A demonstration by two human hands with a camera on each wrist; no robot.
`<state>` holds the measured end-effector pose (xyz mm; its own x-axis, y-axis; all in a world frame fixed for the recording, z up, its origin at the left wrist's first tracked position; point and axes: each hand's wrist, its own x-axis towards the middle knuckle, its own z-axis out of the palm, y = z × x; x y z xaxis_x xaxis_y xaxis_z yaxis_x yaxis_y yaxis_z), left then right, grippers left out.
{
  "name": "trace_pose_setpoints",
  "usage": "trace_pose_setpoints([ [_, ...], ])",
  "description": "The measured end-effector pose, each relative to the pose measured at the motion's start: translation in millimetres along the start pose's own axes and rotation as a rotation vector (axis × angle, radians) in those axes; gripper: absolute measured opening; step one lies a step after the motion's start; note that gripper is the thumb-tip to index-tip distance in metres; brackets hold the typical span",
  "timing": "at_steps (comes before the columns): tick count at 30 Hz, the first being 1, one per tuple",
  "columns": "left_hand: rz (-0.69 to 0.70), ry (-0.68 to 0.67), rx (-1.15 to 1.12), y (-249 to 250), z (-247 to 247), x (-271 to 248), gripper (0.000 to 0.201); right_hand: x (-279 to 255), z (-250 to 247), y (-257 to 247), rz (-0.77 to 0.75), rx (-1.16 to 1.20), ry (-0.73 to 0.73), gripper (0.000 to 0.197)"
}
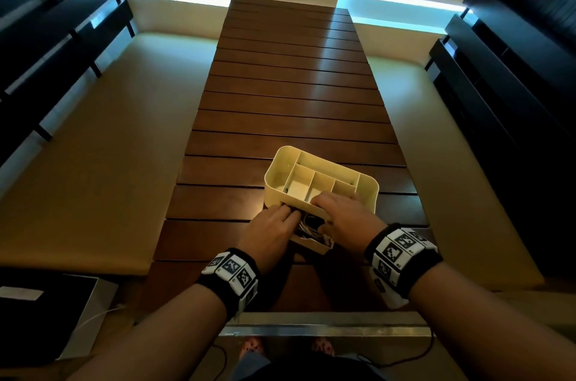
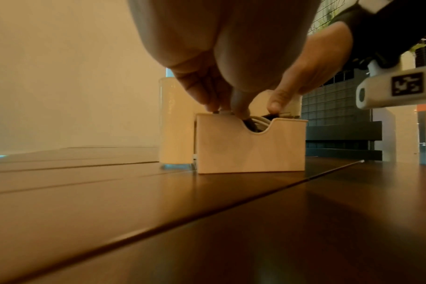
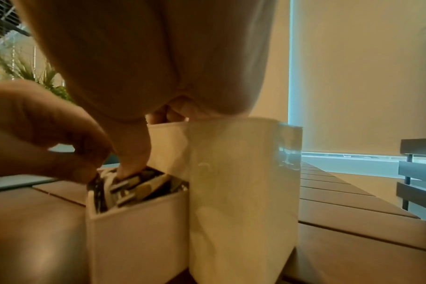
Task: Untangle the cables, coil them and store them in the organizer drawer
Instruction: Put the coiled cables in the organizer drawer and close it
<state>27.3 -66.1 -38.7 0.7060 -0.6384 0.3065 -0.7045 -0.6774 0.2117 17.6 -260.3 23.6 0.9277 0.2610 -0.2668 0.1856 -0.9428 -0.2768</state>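
My left hand (image 1: 271, 224) pinches black and white coiled cables (image 1: 307, 224) in the pulled-out cream plastic drawer (image 2: 250, 149); my right hand (image 1: 343, 213) hooks the compartmented cream organizer (image 1: 369, 185) rim, thumb pressing cables, visible only from the wrists.

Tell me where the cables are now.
In the head view, the cables lie in the open drawer before the organizer, between the left hand and the right hand.

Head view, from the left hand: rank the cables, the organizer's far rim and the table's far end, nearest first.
1. Cables: in the open drawer, pinched by the left hand.
2. Organizer's far rim: just beyond the drawer.
3. Table's far end: top of view, by the wall.
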Motion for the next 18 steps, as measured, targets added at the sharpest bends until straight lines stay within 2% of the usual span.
trace_pose_setpoints([
  [2,-0.010,0.006,-0.036,-2.1,-3.2,1.0,0.016,2.1,3.0,-0.5,0.000,-0.021,0.008,0.050],
  [6,-0.152,-0.082,-0.146,1.4,-8.8,11.7,0.005,6.4,4.0,-2.5,0.008,-0.064,-0.002,0.050],
  [8,-0.254,-0.097,-0.186,4.0,-8.2,18.8,0.008,5.3,2.8,-4.6,0.014,-0.048,0.002,0.050],
  [11,-0.394,-0.062,-0.096,4.5,-7.8,23.6,0.032,2.2,0.4,-9.2,0.023,0.007,0.006,0.045],
  [13,-0.411,-0.070,0.008,3.4,-8.0,21.5,0.054,-0.1,-1.9,-9.5,0.025,0.051,0.031,0.033],
  [16,-0.299,0.069,0.073,-2.9,-14.7,18.4,0.087,-0.7,-3.0,-10.2,0.023,0.072,0.065,0.025],
  [17,-0.233,0.078,0.102,-5.3,-15.4,20.8,0.096,-1.6,-2.4,-11.4,0.022,0.067,0.056,0.024],
  [18,-0.156,0.018,0.142,-9.1,-16.9,25.0,0.103,-2.5,-1.3,-12.5,0.020,0.058,0.045,0.024],
])
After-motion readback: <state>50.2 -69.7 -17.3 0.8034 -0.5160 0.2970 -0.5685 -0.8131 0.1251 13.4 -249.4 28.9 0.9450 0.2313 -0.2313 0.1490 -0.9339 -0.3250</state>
